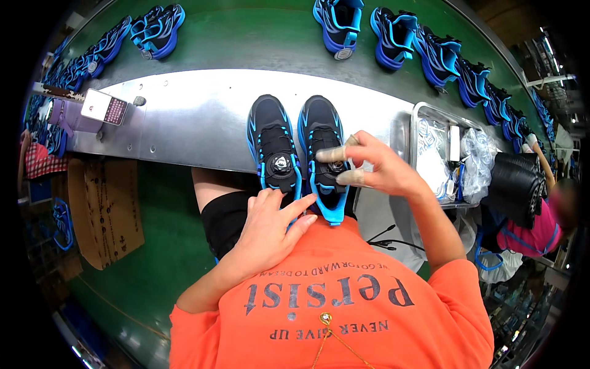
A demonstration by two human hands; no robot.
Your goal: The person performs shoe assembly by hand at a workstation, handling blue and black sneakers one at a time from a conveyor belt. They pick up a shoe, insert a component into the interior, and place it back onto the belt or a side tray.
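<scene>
Two black and blue sneakers (268, 120) lie side by side in front of me, toes pointing away, their heels past the bench's near edge. Each has a round lacing dial on its tongue. My right hand (376, 165), with pale covers on thumb and forefinger, pinches around the dial (335, 165) of the right sneaker (320, 117). My left hand (270, 229) rests over the left sneaker's heel opening, fingers spread. Its forefinger reaches to the right sneaker's blue collar. The left sneaker's heel is hidden under this hand.
A metal bench (184, 104) runs in front of me, with a green surface (258, 37) bearing rows of similar sneakers beyond. At right, a metal tray (415, 132) holds plastic bags. A purple box (80, 115) stands left, above a cardboard sheet (107, 209). Another person (528, 230) is at far right.
</scene>
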